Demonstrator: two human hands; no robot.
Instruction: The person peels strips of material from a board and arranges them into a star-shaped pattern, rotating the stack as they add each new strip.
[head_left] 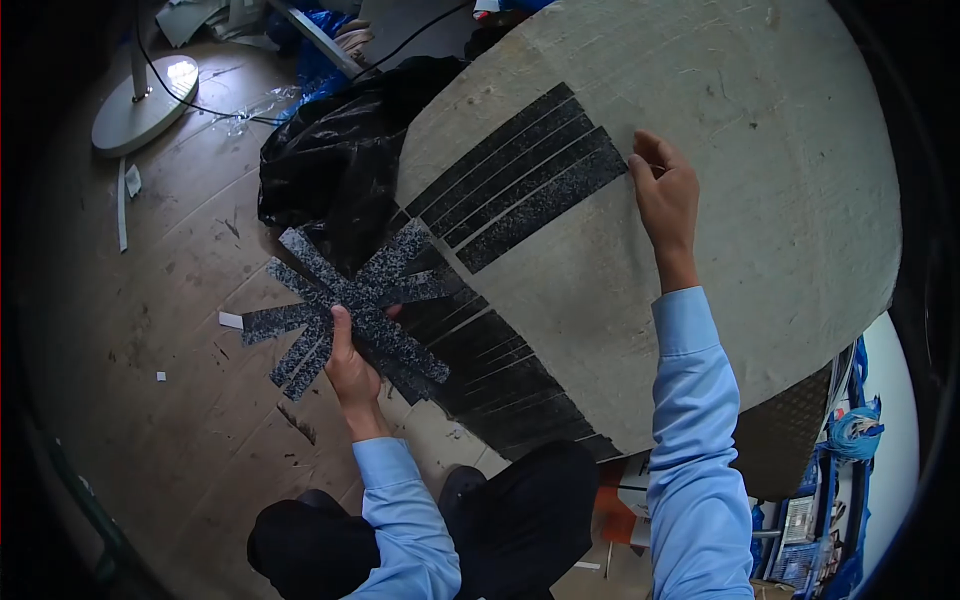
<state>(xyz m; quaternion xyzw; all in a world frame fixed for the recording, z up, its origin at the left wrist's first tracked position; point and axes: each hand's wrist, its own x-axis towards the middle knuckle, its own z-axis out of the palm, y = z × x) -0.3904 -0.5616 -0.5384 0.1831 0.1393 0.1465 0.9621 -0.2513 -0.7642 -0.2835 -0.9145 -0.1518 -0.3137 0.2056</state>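
Observation:
My left hand grips a fanned bundle of speckled black-and-grey strips at its crossing point, thumb on top. The bundle is held over the floor, left of the work surface. Several dark strips lie side by side on the grey surface. My right hand is just right of their upper ends, with thumb and forefinger nearly together; whether they hold something small is unclear. More dark strips run along the lower left edge of the surface.
Black plastic is bunched against the surface's left side. A round white stand base rests on the tiled floor. Blue plastic and a cable lie at the top. Blue-framed shelving holds coiled blue cord at the lower right.

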